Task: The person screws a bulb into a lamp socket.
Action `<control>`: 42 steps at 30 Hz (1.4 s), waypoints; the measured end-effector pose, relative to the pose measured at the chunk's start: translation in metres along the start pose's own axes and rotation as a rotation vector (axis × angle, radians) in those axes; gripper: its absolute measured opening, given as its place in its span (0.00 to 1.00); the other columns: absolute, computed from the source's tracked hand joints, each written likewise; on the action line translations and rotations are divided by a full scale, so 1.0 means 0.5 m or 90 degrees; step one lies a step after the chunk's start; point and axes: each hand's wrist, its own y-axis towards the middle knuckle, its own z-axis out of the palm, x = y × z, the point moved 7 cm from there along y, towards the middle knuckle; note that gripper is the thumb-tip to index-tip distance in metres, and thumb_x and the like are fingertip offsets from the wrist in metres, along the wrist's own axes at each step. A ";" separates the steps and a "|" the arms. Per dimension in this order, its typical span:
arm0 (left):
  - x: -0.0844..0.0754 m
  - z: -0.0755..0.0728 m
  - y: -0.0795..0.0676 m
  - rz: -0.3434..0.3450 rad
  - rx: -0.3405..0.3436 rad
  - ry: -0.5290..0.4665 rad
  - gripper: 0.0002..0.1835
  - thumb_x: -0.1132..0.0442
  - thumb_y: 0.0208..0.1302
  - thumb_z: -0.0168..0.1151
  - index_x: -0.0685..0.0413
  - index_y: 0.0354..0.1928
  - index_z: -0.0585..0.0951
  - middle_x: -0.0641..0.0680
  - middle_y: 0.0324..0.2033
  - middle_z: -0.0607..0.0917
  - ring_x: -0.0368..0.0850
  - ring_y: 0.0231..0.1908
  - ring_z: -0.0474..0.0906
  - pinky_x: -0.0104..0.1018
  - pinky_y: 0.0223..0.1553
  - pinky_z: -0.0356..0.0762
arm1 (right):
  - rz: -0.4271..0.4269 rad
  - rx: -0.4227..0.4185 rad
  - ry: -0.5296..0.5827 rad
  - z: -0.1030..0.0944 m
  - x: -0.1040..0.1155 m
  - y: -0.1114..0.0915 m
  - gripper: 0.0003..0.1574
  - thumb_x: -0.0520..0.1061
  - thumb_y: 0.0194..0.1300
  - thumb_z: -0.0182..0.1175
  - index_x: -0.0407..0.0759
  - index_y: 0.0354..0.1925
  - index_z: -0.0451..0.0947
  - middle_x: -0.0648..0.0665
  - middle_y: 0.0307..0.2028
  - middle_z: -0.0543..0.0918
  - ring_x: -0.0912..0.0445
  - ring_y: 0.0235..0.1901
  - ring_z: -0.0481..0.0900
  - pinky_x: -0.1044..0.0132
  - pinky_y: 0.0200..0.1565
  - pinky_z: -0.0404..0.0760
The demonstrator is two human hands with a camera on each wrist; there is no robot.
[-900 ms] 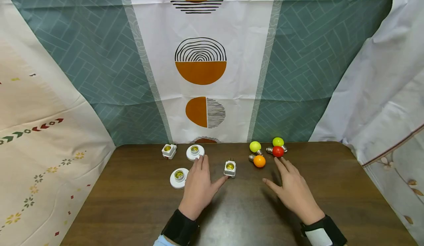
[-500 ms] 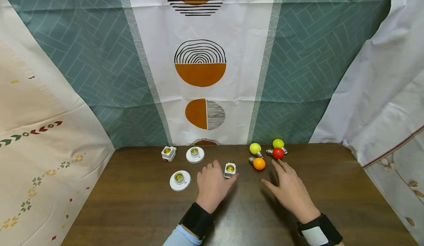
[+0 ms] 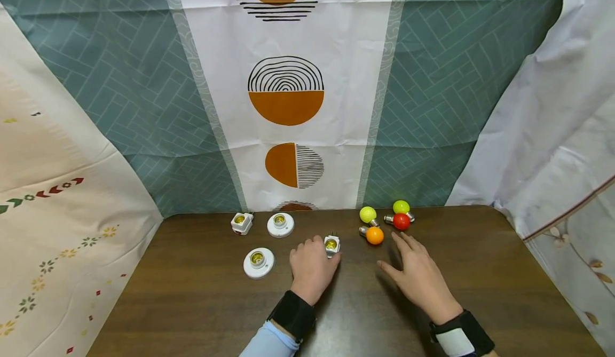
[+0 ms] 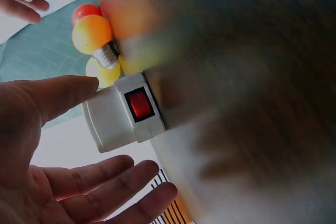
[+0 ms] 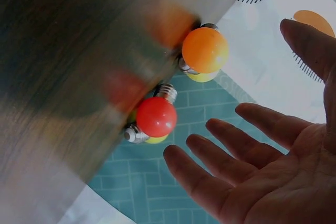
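Note:
My left hand (image 3: 313, 270) is spread around a square white lamp socket (image 3: 331, 244) with a red rocker switch (image 4: 139, 104). In the left wrist view the thumb lies at one side of the socket, while a gap shows between it and the relaxed fingers (image 4: 121, 192). Whether the thumb touches it I cannot tell. My right hand (image 3: 422, 278) hovers with fingers extended just in front of the bulbs, holding nothing. Nearest to it are a red bulb (image 3: 401, 221) and an orange bulb (image 3: 375, 235), both lying on the table.
Two yellow-green bulbs (image 3: 368, 214) lie behind the others. Left of my left hand stand two round white lamp sockets (image 3: 258, 263) and another square socket (image 3: 242, 223). The brown table (image 3: 206, 303) ends at a patterned cloth backdrop (image 3: 298, 106).
My left hand has moved right, from beside the round sockets to the square socket, its fingers bending more. The right hand stays nearly where it was. The camera view has shifted slightly.

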 end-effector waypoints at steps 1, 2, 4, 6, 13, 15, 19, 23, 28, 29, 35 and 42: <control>0.000 0.002 0.001 0.001 0.006 -0.004 0.27 0.35 0.47 0.65 0.53 0.30 0.76 0.51 0.22 0.75 0.49 0.25 0.73 0.44 0.27 0.69 | 0.003 0.004 0.004 0.000 -0.001 0.000 0.51 0.65 0.54 0.63 0.37 0.65 0.63 0.32 0.62 0.64 0.38 0.59 0.61 0.42 0.54 0.64; 0.000 0.003 0.001 0.002 0.012 -0.007 0.27 0.36 0.47 0.65 0.53 0.30 0.76 0.51 0.22 0.75 0.49 0.25 0.73 0.44 0.28 0.69 | 0.005 0.006 0.009 0.001 -0.002 0.001 0.51 0.66 0.54 0.62 0.37 0.65 0.63 0.33 0.62 0.64 0.39 0.59 0.62 0.42 0.54 0.64; 0.002 0.007 0.002 0.002 0.022 -0.014 0.26 0.37 0.48 0.65 0.53 0.31 0.76 0.51 0.23 0.75 0.49 0.26 0.73 0.44 0.28 0.69 | 0.008 0.011 0.020 0.002 -0.005 0.001 0.52 0.68 0.54 0.61 0.37 0.65 0.63 0.33 0.62 0.64 0.39 0.59 0.62 0.42 0.55 0.64; 0.004 0.009 0.002 0.004 0.026 -0.019 0.25 0.38 0.49 0.65 0.53 0.31 0.76 0.50 0.23 0.75 0.49 0.26 0.74 0.44 0.28 0.69 | 0.010 0.015 0.030 0.003 -0.008 0.002 0.51 0.69 0.55 0.60 0.37 0.65 0.63 0.34 0.61 0.65 0.40 0.59 0.63 0.43 0.55 0.64; 0.009 0.007 0.003 0.012 0.009 -0.034 0.20 0.43 0.51 0.65 0.52 0.29 0.76 0.49 0.21 0.75 0.47 0.24 0.73 0.42 0.26 0.68 | 0.017 0.021 0.049 0.001 -0.016 0.007 0.53 0.72 0.55 0.58 0.37 0.64 0.64 0.35 0.61 0.66 0.41 0.59 0.64 0.44 0.55 0.65; 0.010 0.007 0.004 0.012 0.012 -0.042 0.19 0.44 0.52 0.65 0.53 0.29 0.75 0.49 0.21 0.75 0.47 0.24 0.74 0.42 0.25 0.69 | 0.019 0.025 0.054 0.001 -0.016 0.008 0.55 0.74 0.54 0.56 0.37 0.64 0.63 0.35 0.61 0.66 0.41 0.59 0.64 0.44 0.55 0.65; 0.015 0.009 0.004 0.008 0.020 -0.063 0.17 0.46 0.53 0.64 0.53 0.30 0.75 0.49 0.22 0.75 0.46 0.24 0.74 0.42 0.24 0.70 | 0.018 0.030 0.069 -0.001 -0.016 0.010 0.54 0.75 0.55 0.55 0.37 0.64 0.64 0.34 0.60 0.67 0.41 0.58 0.64 0.44 0.55 0.65; 0.024 0.006 -0.001 0.000 0.020 -0.105 0.17 0.46 0.55 0.64 0.53 0.32 0.76 0.49 0.24 0.75 0.46 0.25 0.75 0.40 0.22 0.71 | 0.016 0.032 0.093 -0.002 -0.017 0.013 0.51 0.70 0.56 0.59 0.36 0.63 0.64 0.34 0.60 0.67 0.42 0.58 0.65 0.45 0.55 0.66; 0.037 -0.003 -0.011 0.005 0.011 -0.179 0.17 0.48 0.56 0.64 0.55 0.36 0.76 0.50 0.27 0.75 0.45 0.27 0.75 0.38 0.24 0.72 | 0.025 0.043 0.119 0.000 -0.021 0.018 0.50 0.70 0.56 0.58 0.37 0.64 0.63 0.35 0.60 0.67 0.42 0.59 0.65 0.46 0.55 0.66; 0.040 -0.006 -0.013 0.008 0.008 -0.194 0.17 0.49 0.56 0.64 0.56 0.37 0.76 0.50 0.27 0.76 0.45 0.28 0.75 0.37 0.25 0.72 | 0.026 0.045 0.123 0.001 -0.021 0.020 0.51 0.71 0.56 0.58 0.37 0.64 0.63 0.36 0.60 0.67 0.42 0.59 0.65 0.46 0.55 0.66; 0.055 -0.029 -0.026 0.032 -0.005 -0.293 0.18 0.53 0.58 0.63 0.58 0.44 0.76 0.50 0.33 0.77 0.43 0.34 0.75 0.34 0.32 0.73 | 0.028 0.046 0.152 -0.004 -0.027 0.030 0.50 0.70 0.56 0.58 0.38 0.64 0.64 0.38 0.61 0.67 0.44 0.59 0.64 0.46 0.55 0.65; 0.059 -0.056 -0.040 0.039 0.009 -0.377 0.19 0.53 0.59 0.63 0.54 0.49 0.75 0.46 0.37 0.76 0.41 0.35 0.74 0.30 0.33 0.71 | 0.011 0.031 0.157 -0.016 -0.033 0.058 0.45 0.63 0.58 0.61 0.38 0.63 0.64 0.39 0.60 0.69 0.44 0.60 0.64 0.47 0.56 0.65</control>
